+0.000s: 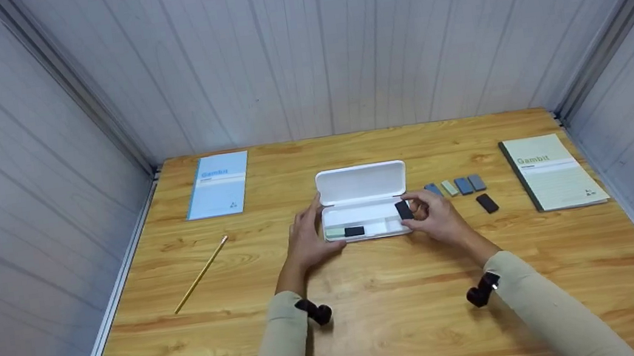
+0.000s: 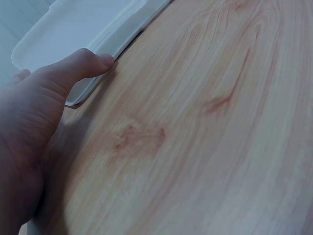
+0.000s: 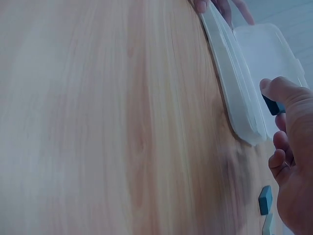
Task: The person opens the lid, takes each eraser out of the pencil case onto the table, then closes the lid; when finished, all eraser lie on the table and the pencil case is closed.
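A white pencil case (image 1: pixel 366 213) lies with its lid raised in the middle of the table. Inside its front compartment are a pale green eraser (image 1: pixel 335 233) and a black eraser (image 1: pixel 354 231), end to end. My left hand (image 1: pixel 308 237) grips the case's left end, its thumb along the front edge in the left wrist view. Over the right end, my right hand (image 1: pixel 437 217) pinches another black eraser (image 1: pixel 403 211) between thumb and fingers; the right wrist view shows this dark block (image 3: pixel 273 105) tilted above the case.
Right of the case lie several erasers, among them a pale green one (image 1: pixel 449 188), a blue one (image 1: pixel 463 185) and a black one (image 1: pixel 487 203). A cream notebook (image 1: pixel 555 171) is farther right. On the left are a blue notebook (image 1: pixel 219 185) and a pencil (image 1: pixel 201 275).
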`<state>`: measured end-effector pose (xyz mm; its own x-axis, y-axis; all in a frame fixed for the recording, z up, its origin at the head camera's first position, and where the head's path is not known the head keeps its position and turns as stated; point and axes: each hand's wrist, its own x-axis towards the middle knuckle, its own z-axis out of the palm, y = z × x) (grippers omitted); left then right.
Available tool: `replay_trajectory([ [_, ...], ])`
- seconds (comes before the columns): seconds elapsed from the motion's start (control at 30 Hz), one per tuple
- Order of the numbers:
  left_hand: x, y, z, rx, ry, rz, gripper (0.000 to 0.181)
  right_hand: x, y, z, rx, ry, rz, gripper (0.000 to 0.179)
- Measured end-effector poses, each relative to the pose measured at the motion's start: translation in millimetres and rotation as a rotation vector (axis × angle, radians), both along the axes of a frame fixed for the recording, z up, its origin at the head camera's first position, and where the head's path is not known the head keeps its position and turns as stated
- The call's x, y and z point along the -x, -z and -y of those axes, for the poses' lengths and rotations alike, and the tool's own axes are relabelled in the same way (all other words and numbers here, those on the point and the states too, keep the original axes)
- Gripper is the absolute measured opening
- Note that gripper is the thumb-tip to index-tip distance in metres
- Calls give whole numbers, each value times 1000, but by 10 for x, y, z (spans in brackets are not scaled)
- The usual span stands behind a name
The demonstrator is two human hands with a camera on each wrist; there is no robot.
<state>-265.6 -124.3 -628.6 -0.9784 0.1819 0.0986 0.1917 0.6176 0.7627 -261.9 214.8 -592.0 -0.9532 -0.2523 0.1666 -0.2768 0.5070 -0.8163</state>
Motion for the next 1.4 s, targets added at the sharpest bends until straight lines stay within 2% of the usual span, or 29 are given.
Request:
replay_trajectory([
  [0.43,10,2,12,-10,12,-3,131,-12,7,-426,-34,71,30,55],
  [0.67,15,8,12,-12,10,0,131,-44,36,-659,-119,127,19,56],
  [0.83,20,16,9,-13,11,1,131,-59,65,-824,-123,154,14,54],
  [1.0,14,9,6,-7,5,4,131,-78,67,-987,-121,170,35,54],
  [1.4,12,-7,-7,-5,2,6,132,-99,41,-1223,-216,191,48,53],
])
